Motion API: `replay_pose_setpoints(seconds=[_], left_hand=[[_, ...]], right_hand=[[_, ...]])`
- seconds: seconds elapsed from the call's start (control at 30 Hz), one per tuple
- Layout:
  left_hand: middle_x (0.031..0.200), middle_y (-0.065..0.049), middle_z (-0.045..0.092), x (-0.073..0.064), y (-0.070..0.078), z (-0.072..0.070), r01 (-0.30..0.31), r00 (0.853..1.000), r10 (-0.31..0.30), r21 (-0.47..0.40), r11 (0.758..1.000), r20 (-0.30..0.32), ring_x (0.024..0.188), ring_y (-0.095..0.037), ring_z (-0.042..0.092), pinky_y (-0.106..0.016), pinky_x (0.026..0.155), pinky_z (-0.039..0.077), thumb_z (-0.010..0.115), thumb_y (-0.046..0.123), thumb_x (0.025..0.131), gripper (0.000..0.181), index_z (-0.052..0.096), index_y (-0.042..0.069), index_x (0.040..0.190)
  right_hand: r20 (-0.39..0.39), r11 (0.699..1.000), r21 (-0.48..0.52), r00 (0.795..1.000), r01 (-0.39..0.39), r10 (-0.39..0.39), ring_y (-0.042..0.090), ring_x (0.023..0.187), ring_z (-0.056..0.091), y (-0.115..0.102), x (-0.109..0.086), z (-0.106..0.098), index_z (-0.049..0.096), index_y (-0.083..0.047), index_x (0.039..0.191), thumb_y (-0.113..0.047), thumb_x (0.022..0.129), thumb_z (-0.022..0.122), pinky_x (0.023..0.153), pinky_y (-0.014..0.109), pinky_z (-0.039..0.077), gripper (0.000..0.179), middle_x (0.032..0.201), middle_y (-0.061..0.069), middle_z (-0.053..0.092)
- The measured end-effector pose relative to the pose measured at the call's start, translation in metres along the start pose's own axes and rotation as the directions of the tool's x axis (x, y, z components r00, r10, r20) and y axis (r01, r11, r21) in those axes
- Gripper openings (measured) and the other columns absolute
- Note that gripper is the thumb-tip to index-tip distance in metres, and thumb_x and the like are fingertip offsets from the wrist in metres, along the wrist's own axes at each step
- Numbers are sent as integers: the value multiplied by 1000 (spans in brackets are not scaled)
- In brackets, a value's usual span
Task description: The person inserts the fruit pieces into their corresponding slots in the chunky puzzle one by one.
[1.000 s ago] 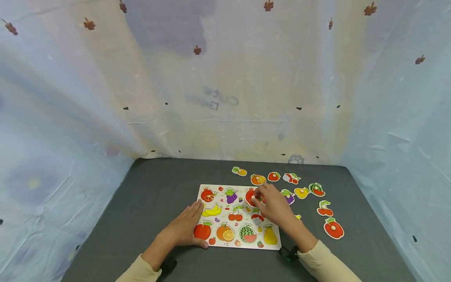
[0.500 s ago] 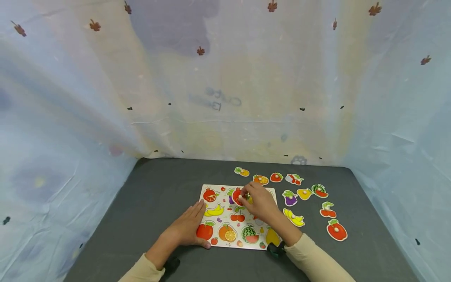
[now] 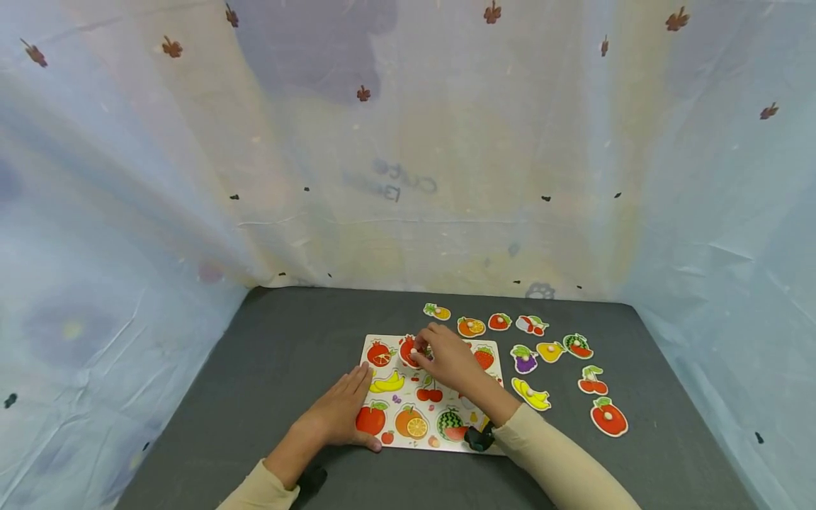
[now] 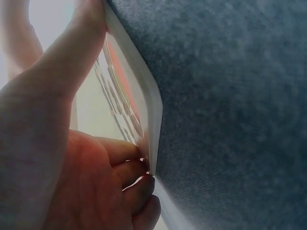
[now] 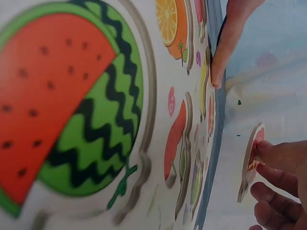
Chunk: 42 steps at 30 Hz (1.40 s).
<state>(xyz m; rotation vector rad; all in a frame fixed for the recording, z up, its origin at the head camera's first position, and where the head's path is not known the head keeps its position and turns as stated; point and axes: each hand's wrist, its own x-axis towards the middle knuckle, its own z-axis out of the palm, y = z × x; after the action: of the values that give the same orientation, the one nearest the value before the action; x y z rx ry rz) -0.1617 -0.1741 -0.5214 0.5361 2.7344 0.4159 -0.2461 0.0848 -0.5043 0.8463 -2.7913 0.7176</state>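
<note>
My right hand (image 3: pixel 449 358) pinches a red pomegranate puzzle piece (image 3: pixel 406 350) by its small knob, over the top of the white fruit puzzle board (image 3: pixel 432 421). The right wrist view shows that piece (image 5: pixel 253 160) tilted up on edge, apart from the board, between thumb and fingers. Grapes printed on the board are hidden behind piece and hand. My left hand (image 3: pixel 334 407) rests on the board's left side, fingers stretched along the edge and thumb at the lower corner. From the left wrist, those fingers (image 4: pixel 127 170) touch the board's rim (image 4: pixel 151 103).
Loose knobbed pieces lie on the dark table right of and behind the board: bananas (image 3: pixel 530 394), grapes (image 3: pixel 524 359), a pear (image 3: pixel 550 352), a watermelon (image 3: pixel 578 346), cherries (image 3: pixel 593 380), an apple (image 3: pixel 608 416), an orange (image 3: pixel 471 326) and others. A patterned curtain (image 3: pixel 408 142) hangs behind.
My right hand has carried the pomegranate piece leftward across the top of the board, uncovering the strawberry slot and the banana piece. My left hand stays at the board's edge.
</note>
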Motion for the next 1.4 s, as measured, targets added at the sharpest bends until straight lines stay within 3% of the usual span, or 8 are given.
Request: replay_pose_setpoints(seconds=[0.33,0.57,0.77,1.1,1.4], left_hand=[[177,-19,21,0,0,-1,-2,1000,2,5,1000,2,164,-36,20,-52,132,23,93,67,70,138,26,-4,167],[178,-19,19,0,-1,0,13,1000,-13,9,1000,17,164,-35,18,-51,133,22,93,67,70,138,25,-4,168],[177,-21,17,-1,-2,-2,-11,1000,11,-10,1000,18,165,-37,17,-54,133,21,92,68,71,139,24,-5,167],[178,-21,14,12,-20,16,-61,998,61,-52,997,-11,165,-39,13,-58,133,17,87,78,67,146,21,-4,169],[178,-22,16,3,-2,-1,-19,999,19,-17,1000,29,164,-39,16,-55,133,19,92,69,70,140,23,-6,167]], right_hand=[[1,1000,2,1000,28,-28,12,86,59,-4,22,18,69,-18,98,-30,99,80,73,29,55,17,96,-3,62],[64,998,63,998,-15,11,11,85,56,-10,35,28,68,-18,101,-32,101,79,74,27,55,18,98,-2,61],[103,997,50,994,-54,49,11,83,54,-16,45,36,68,-17,101,-33,100,80,72,25,52,20,95,-4,58],[119,993,82,990,-81,71,9,82,57,-23,54,46,68,-17,101,-31,99,81,74,24,54,20,96,-3,60],[184,986,104,977,-133,113,11,77,54,-25,57,51,69,-17,99,-30,99,81,68,24,49,18,91,-4,57]])
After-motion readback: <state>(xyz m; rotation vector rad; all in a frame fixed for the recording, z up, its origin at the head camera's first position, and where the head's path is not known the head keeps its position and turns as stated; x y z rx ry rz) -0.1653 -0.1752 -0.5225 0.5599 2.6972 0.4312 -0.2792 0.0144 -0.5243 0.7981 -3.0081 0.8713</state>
